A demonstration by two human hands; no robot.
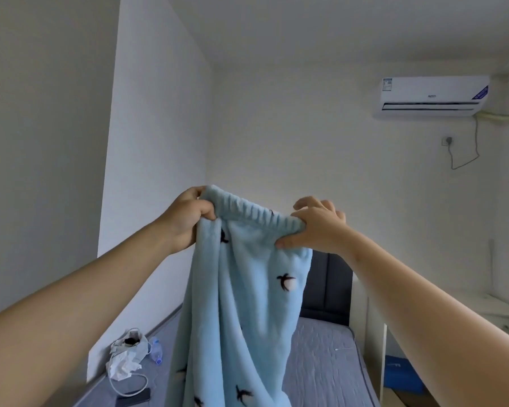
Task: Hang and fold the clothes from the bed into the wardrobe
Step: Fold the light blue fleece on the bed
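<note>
White walls close round the bed (321, 362) below me. I hold the blue fleece trousers (241, 304) up over it by the waistband, my left hand (188, 218) and right hand (312, 227) each pinching an end. I judge I'm straightening them for folding; next they need laying flat. Open mattress lies right; clutter (127, 359) crowds the left edge.

Between the hands hangs a light-blue fleece garment (247, 304) (dark swallow motifs); below, a grey-blue quilted mattress (321, 356).

Blue garment (247, 318), perhaps trousers, bottom-cropped
</note>
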